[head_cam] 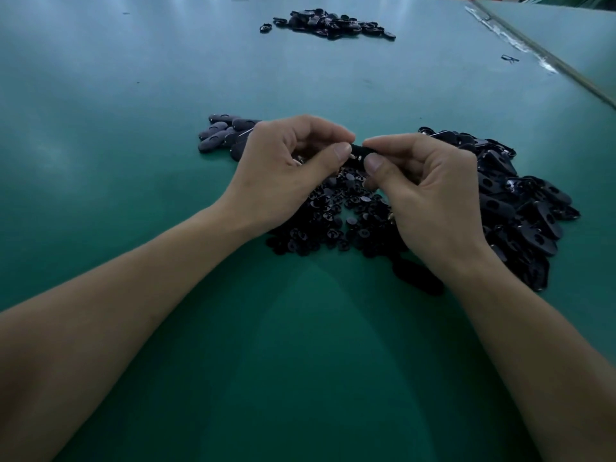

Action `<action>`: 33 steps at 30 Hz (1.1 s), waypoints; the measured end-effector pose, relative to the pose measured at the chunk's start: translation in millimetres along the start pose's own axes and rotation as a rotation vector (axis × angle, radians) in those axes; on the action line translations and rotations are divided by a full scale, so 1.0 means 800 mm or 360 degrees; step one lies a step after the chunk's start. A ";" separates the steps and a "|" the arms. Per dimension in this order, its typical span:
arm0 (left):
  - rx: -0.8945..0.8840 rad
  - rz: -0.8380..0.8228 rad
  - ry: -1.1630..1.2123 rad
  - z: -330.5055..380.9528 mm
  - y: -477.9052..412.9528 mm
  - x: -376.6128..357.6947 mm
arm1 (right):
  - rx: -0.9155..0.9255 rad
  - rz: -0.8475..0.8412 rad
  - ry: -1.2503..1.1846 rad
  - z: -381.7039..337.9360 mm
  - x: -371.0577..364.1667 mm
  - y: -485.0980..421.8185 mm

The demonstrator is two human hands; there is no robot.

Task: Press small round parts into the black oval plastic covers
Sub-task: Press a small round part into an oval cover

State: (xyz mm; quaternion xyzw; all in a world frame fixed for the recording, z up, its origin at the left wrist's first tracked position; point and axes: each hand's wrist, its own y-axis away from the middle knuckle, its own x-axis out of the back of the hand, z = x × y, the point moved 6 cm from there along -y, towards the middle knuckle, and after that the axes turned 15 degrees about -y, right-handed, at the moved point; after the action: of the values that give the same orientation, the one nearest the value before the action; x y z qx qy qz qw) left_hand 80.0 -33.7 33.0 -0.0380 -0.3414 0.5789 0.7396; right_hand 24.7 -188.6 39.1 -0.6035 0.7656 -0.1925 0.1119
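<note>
Both hands meet above the middle of the green table (300, 328). My left hand (283, 168) and my right hand (430, 195) pinch one black oval cover (358, 153) between thumbs and fingers, one at each end. A small shiny spot shows on the cover between the two thumbs. Below the hands lies a heap of small round black parts (333, 225). A pile of black oval covers (520, 208) lies to the right, partly behind my right hand. A smaller group of oval covers (220, 133) lies to the left, behind my left hand.
A third pile of black parts (333, 25) lies far back on the table. One black oval piece (418, 276) lies near my right wrist. A seam with tape (520, 45) runs along the table's right side, with a small dark scrap (510, 59) beside it.
</note>
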 end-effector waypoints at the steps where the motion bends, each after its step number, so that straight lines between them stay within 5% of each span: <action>1: -0.0012 0.0004 -0.0020 0.001 0.001 0.000 | -0.0003 0.0008 -0.0009 -0.001 0.001 0.001; 8: -0.0047 -0.0018 -0.0099 0.000 0.001 -0.001 | 0.0122 0.0043 0.0168 -0.011 -0.003 0.002; 18: 0.0037 0.0152 -0.0215 -0.006 -0.003 0.008 | -0.0046 -0.0220 0.1301 -0.001 -0.007 0.010; 33: 0.0083 0.0281 0.0019 -0.013 -0.003 0.015 | 0.0035 -0.0111 0.1053 -0.003 -0.007 0.009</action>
State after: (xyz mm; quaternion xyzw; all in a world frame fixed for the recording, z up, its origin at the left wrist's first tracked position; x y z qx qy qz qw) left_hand 89.2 -20.2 31.7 -0.0520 -0.3171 0.6503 0.6884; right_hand 18.8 -181.7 37.6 -0.5329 0.7373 -0.3899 -0.1429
